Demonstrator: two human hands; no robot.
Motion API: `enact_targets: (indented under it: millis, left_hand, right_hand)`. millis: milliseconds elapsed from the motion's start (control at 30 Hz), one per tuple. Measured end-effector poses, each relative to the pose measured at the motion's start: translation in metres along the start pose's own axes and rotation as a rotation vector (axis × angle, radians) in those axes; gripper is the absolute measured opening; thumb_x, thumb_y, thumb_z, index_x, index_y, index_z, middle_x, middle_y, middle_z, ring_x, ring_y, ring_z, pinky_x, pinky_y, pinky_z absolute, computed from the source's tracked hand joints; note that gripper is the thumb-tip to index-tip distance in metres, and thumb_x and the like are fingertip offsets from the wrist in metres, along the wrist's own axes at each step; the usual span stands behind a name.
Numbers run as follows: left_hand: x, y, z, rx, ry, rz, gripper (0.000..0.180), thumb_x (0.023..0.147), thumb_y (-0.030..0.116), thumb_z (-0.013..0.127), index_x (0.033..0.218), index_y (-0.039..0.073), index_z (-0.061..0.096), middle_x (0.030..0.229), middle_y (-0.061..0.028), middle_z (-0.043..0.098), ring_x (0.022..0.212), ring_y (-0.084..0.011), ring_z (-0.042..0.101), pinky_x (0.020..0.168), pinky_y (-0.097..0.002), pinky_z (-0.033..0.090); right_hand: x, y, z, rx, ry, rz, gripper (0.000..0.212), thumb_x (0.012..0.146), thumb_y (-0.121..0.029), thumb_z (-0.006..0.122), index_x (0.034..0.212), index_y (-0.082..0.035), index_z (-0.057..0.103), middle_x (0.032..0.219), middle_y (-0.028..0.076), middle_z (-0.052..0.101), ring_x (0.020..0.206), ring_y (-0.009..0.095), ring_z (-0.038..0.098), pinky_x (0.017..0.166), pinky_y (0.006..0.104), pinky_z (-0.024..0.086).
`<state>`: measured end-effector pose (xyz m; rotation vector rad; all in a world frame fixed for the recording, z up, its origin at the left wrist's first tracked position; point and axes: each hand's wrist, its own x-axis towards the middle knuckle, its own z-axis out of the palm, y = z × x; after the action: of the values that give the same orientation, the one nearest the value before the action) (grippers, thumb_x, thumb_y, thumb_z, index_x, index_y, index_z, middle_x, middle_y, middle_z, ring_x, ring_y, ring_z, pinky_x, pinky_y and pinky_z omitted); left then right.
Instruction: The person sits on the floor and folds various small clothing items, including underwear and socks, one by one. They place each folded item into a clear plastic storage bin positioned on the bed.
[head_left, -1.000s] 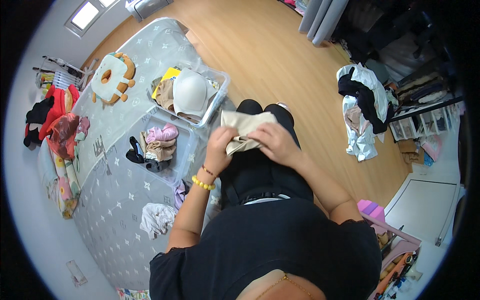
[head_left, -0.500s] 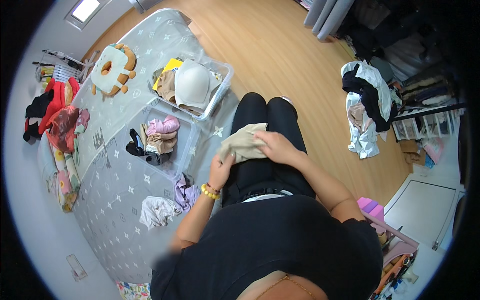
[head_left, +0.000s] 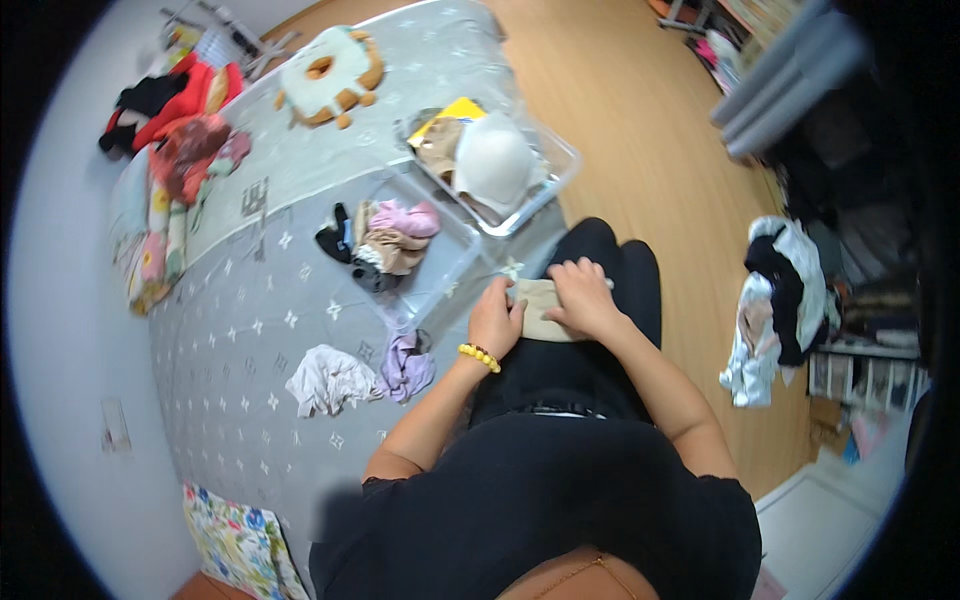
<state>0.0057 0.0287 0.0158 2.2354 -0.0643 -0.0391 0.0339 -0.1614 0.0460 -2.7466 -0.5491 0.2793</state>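
Note:
A beige garment (head_left: 540, 312), folded into a small flat piece, rests on my black-clad thighs. My left hand (head_left: 496, 318) grips its left edge, thumb on top. Across its upper right part lies my right hand (head_left: 588, 298), the fingers spread and pressed on the fabric. What kind of garment it is cannot be made out. To the left, a clear plastic bin (head_left: 455, 272) holds rolled pink, tan and dark clothes (head_left: 398, 238). Beside the bin on the bed are a crumpled lavender garment (head_left: 406, 368) and a crumpled white one (head_left: 332, 380).
A second clear bin (head_left: 562, 170) holds a white moulded bra (head_left: 494, 160) and other clothes. A toast-shaped cushion (head_left: 325, 80) lies farther back on the grey bed sheet (head_left: 230, 390). Clothes (head_left: 775, 300) hang in a pile at the right, beside a rack.
The beige garment has become smaller and flatter on my lap. My right hand has gone from pinching its edge to lying over it. The whole view has turned left.

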Motion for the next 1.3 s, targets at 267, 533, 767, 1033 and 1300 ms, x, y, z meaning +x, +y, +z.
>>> enact_targets:
  millis: [267, 533, 767, 1033, 1300]
  left_hand:
    - [0.102, -0.054, -0.141, 0.292, 0.651, 0.155, 0.024, 0.083, 0.011, 0.063, 0.104, 0.0, 0.061, 0.093, -0.0155, 0.061, 0.085, -0.0314, 0.06, 0.075, -0.0411, 0.049]
    - [0.197, -0.117, -0.174, 1.034, 0.174, -0.42, 0.035, 0.082, 0.032, 0.067, 0.115, 0.02, 0.068, 0.123, -0.0135, 0.061, 0.124, -0.0325, 0.049, 0.109, -0.0656, 0.02]
    - [0.199, -0.133, -0.184, 1.045, 0.107, -0.373, 0.026, 0.084, 0.024, 0.062, 0.107, 0.02, 0.072, 0.112, -0.0103, 0.068, 0.127, -0.0313, 0.047, 0.111, -0.0588, 0.019]
    - [0.173, -0.165, -0.217, 0.877, 0.318, -0.331, 0.015, 0.076, 0.015, 0.064, 0.089, 0.011, 0.071, 0.09, -0.0092, 0.072, 0.103, -0.0301, 0.057, 0.093, -0.0463, 0.033]
    - [0.156, -0.181, -0.229, 0.728, 0.407, -0.358, 0.014, 0.074, 0.016, 0.067, 0.087, 0.011, 0.066, 0.083, -0.0064, 0.068, 0.099, -0.0322, 0.056, 0.085, -0.0477, 0.039]
  right_hand:
    - [0.037, -0.013, -0.041, 0.473, -0.109, -0.107, 0.035, 0.078, -0.021, 0.071, 0.102, -0.001, 0.055, 0.096, 0.019, 0.059, 0.099, 0.039, 0.057, 0.085, 0.0434, 0.047]
    - [0.152, -0.064, -0.059, 0.943, 0.276, -0.124, 0.046, 0.081, -0.02, 0.067, 0.12, 0.0, 0.053, 0.108, 0.025, 0.065, 0.102, 0.04, 0.063, 0.088, 0.0412, 0.049]
    - [0.252, -0.134, -0.052, 0.809, 0.507, -0.128, 0.041, 0.083, -0.02, 0.067, 0.113, 0.001, 0.048, 0.099, 0.028, 0.065, 0.093, 0.045, 0.063, 0.078, 0.0486, 0.051]
    - [0.314, -0.185, 0.063, 0.543, 0.519, -0.37, 0.028, 0.081, -0.006, 0.06, 0.105, -0.004, 0.048, 0.098, 0.023, 0.061, 0.089, 0.042, 0.061, 0.073, 0.0511, 0.049]
    - [0.324, -0.196, 0.105, 0.403, -0.064, -0.332, 0.027, 0.078, -0.007, 0.06, 0.104, -0.002, 0.055, 0.103, 0.021, 0.063, 0.098, 0.039, 0.062, 0.084, 0.0445, 0.049]
